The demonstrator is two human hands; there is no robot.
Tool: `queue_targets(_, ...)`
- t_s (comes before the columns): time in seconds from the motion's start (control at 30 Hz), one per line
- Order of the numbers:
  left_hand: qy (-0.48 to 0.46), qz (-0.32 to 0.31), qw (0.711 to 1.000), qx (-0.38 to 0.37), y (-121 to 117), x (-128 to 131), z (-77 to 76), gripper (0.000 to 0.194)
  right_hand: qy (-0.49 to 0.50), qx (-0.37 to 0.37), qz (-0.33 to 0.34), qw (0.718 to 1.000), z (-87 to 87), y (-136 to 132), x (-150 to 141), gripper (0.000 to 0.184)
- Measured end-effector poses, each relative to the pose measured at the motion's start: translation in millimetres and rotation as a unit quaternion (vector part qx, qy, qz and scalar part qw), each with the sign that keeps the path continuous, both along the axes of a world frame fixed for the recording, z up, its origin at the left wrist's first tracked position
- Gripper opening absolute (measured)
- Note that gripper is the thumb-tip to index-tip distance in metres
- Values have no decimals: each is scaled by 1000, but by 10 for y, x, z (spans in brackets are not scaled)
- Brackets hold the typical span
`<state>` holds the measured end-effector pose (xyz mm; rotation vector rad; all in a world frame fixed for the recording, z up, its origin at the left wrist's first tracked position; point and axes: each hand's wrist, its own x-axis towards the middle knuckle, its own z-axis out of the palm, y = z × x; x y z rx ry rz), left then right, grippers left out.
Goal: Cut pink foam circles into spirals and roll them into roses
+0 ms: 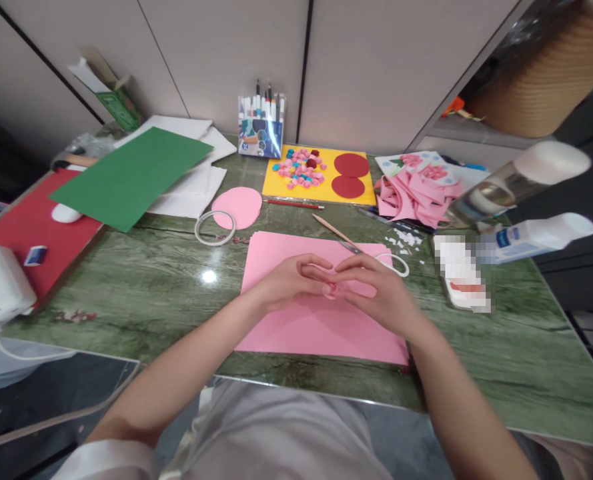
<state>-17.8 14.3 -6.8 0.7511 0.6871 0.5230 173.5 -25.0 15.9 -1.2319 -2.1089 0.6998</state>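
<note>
So both hands meet over the near-middle part of the desk, left hand [291, 283] and right hand [383, 293], fingers curled and the tips pinching a small pink piece [332, 291] between them. It's mostly hidden by the fingers so I can't make out its exact shape. Looks like paper to me, so I'd guess it's super light, a bit springy, not slippery, and easy to crease or squash. I'd hold it by the edges with thumb and fingertip, nice and gentle

Position-wise it sits right in the gap between the two hands, above the pink sheets [316, 333] stacked under them. Just past the right hand there are scissors [350, 247], with a pencil [332, 228] a bit farther. Far left of the hands, a white ring [216, 243] overlaps a pink circle [246, 207], and on the far side there's a yellow sheet [275, 190] with colourful little balls [303, 170] and two red circles [351, 165]
</note>
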Motion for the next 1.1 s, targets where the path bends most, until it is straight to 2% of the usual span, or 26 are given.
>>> queue_targets(0.2,-14,-75,997,30,15,-32,-18,40,-14,-18,54,998,-11,-4,14,18)
queue_targets(0.33,-9,-99,994,38,18,-28,-18,39,-9,-26,78,997,-13,-4,-4,14)
queue_targets(0.6,2,-47,999,18,15,-6,-59,41,-44,33,46,997,-39,20,-10,10)
queue_targets(0.9,7,-8,1000,11,16,10,-79,43,-40,33,29,998,-30,1,-12,16)
queue_targets(0.97,9,14,1000,8,22,8,-79,43,-31,31,4,999,-12,-3,-12,20)
queue_targets(1.1,19,40,999,3,28,16,-65,44,-21,32,-70,997,-15,-14,-38,12)
